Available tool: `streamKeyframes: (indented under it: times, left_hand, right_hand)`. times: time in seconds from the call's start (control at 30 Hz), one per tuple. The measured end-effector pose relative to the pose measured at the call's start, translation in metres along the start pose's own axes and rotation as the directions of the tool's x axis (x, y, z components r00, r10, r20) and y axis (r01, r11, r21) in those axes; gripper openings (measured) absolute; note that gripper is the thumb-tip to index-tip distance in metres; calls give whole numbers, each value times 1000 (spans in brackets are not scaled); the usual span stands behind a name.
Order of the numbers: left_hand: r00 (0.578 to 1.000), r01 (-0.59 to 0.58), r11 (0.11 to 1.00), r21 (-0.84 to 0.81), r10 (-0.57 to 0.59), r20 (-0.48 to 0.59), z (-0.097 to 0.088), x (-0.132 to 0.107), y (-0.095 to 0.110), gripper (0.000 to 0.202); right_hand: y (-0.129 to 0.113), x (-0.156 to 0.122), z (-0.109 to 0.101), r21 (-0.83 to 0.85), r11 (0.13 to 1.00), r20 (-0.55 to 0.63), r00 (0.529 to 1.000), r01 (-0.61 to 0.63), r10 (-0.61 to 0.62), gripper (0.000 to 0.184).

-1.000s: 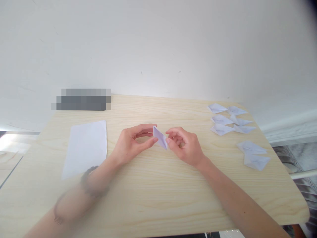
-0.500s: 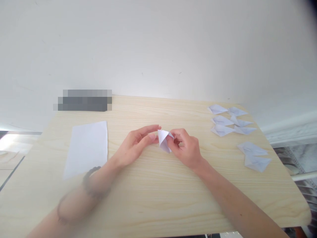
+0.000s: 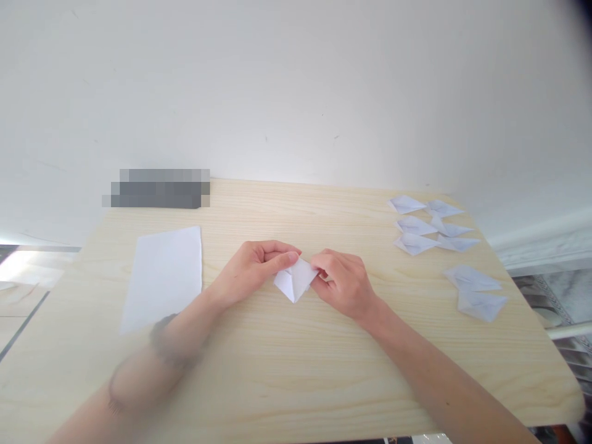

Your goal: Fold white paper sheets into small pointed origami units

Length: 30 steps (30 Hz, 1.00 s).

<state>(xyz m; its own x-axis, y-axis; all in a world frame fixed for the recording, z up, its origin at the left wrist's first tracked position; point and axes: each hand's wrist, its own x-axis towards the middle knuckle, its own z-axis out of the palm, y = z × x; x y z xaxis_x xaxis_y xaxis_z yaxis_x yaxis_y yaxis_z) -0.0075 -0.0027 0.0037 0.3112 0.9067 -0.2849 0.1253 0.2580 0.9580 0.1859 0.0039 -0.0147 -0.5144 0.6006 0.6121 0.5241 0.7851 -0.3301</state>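
A small piece of folded white paper is held between both hands over the middle of the table. My left hand pinches its upper left part, thumb on top and fingers behind. At the right corner, my right hand grips the paper between thumb and curled fingers. A crease runs down the paper's face, and its lower point faces me. Part of its upper edge is hidden under the left thumb.
White sheets of paper lie on the wooden table left of my hands. Several folded paper pieces are grouped at the back right, with two more folded pieces nearer. A blurred dark object sits at the back left, before the wall.
The folded paper has turned and come slightly lower and left, showing a flatter, diamond-shaped face. My left hand, before beside the paper with fingers extended, now pinches it.
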Motion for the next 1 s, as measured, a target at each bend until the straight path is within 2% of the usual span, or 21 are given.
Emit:
streamKeyframes:
  times: [0.13, 0.27, 0.37, 0.5, 0.6, 0.7, 1.0]
  left_hand:
    - [1000, -3, 1000, -29, 3, -7, -1, 1, -1, 35]
    - [998, -2, 1000, -25, 1, -65, -1, 1, -3, 33]
    - [995, -5, 1000, -16, 3, -96, -1, 2, -4, 33]
    - [991, -19, 1000, 13, 20, -135, 0, 2, -4, 33]
    - [989, -29, 998, 52, 36, -142, 0, 2, -5, 36]
    - [987, -43, 995, 93, 57, -153, 1, 2, -6, 36]
    - [975, -106, 984, 140, 131, -182, 7, 1, -6, 29]
  right_hand:
    - [3, -1, 1, 49, 999, -7, 1000, 8, -8, 10]
    - [8, -2, 1, 206, 972, 41, 994, -109, 102, 17]
    - [11, -1, -2, 377, 898, 130, 973, -226, 190, 20]
    - [10, 1, -6, 539, 762, 281, 929, -359, 240, 22]
    - [7, 2, -6, 502, 732, 310, 885, -462, 346, 11]
    - [6, 4, -3, 454, 722, 303, 852, -523, 426, 11]
    - [7, 7, -4, 501, 613, 368, 792, -611, 487, 15]
